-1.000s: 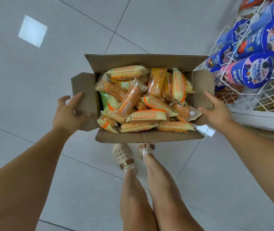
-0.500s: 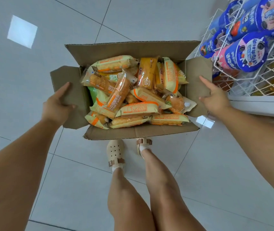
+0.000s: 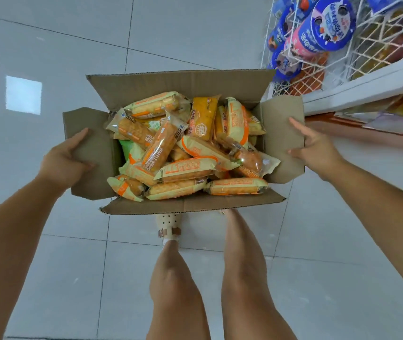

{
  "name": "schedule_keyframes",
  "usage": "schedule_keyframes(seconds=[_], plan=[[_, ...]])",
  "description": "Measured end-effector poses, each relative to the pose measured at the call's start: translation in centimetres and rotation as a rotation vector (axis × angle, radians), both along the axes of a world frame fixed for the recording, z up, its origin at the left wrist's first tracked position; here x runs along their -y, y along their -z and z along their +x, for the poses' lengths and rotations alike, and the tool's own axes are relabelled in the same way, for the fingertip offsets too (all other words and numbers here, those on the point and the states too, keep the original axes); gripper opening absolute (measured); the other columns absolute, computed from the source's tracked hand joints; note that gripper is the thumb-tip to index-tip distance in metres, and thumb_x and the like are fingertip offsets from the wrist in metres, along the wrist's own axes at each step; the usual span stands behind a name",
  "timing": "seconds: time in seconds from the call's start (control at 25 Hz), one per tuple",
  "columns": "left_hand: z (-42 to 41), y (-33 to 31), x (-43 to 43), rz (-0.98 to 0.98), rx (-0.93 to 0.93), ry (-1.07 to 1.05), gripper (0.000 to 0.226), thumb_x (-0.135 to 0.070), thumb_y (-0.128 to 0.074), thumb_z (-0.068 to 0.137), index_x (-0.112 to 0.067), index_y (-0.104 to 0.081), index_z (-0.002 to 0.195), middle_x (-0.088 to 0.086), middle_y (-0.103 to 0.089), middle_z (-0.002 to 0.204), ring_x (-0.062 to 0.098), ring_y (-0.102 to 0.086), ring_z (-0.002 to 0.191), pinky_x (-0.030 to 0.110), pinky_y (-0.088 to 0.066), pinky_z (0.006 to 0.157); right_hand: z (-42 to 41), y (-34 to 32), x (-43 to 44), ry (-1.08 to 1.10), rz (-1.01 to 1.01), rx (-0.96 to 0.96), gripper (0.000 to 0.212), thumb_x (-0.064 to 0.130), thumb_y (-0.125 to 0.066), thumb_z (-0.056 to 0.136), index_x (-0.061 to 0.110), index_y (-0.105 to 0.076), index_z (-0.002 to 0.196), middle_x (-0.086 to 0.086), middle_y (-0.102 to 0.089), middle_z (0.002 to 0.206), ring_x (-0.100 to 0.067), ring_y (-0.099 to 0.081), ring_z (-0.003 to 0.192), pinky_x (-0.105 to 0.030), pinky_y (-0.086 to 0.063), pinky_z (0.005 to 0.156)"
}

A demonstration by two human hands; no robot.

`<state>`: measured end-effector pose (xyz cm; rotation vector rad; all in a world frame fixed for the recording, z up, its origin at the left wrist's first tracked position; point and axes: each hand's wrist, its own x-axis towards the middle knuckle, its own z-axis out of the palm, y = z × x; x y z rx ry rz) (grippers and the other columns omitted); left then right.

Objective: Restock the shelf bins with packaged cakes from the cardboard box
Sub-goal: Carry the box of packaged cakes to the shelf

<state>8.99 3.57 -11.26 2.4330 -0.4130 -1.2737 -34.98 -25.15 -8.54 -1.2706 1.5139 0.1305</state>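
You look to be positioning the box, with no cake picked yet. Your left hand (image 3: 65,158) clasps the left flap of the open brown cardboard box (image 3: 171,82), thumb on top. Your right hand (image 3: 318,150) presses straight fingers against the right flap, gripping nothing. The orange-and-cream wrapped cakes (image 3: 183,153) lie heaped between your hands. Next, free a hand for them; the white wire shelf bins (image 3: 379,45) stand beyond, right.

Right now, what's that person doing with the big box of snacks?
A person is holding an open cardboard box by its side flaps. The left hand grips the left flap, and the right hand presses straight fingers on the right flap. The box is full of packaged cakes, and neither hand holds one. White wire shelf bins stand to the right, with blue packets in them.
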Motion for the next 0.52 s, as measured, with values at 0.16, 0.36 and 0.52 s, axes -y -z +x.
schedule_keyframes(seconds=[0.16, 0.36, 0.52], plan=[[0.6, -3.4, 0.0, -0.021, -0.044, 0.052, 0.08, 0.004, -0.073, 0.079, -0.056, -0.051, 0.127, -0.009, -0.056, 0.133, 0.019, -0.056, 0.118, 0.041, -0.048, 0.101, -3.2, -3.0, -5.5, 0.116, 0.01, 0.063, 0.081, -0.012, -0.064, 0.082, 0.041, -0.044, 0.141, 0.011, -0.042, 0.149, -0.016, -0.047, 0.131, -0.042, -0.043, 0.108], [-0.1, -7.9, 2.0, -0.047, -0.06, 0.231, 0.079, 0.005, -0.072, 0.079, -0.051, -0.051, 0.13, -0.009, -0.056, 0.13, 0.018, -0.056, 0.116, 0.04, -0.048, 0.1, -7.0, -7.2, -12.1, 0.207, -0.009, 0.036, 0.081, -0.006, -0.064, 0.084, 0.049, -0.041, 0.139, 0.015, -0.03, 0.154, -0.021, -0.035, 0.14, -0.037, -0.037, 0.111], [-2.4, -10.3, 4.2, -0.07, -0.074, 0.348, 0.084, 0.008, -0.074, 0.076, -0.066, -0.053, 0.11, -0.006, -0.059, 0.132, 0.02, -0.057, 0.12, 0.045, -0.047, 0.103, -10.6, -10.2, -16.1, 0.315, -0.028, -0.021, 0.08, -0.003, -0.064, 0.085, 0.047, -0.037, 0.142, 0.007, -0.047, 0.141, -0.016, -0.048, 0.114, -0.023, -0.039, 0.097]])
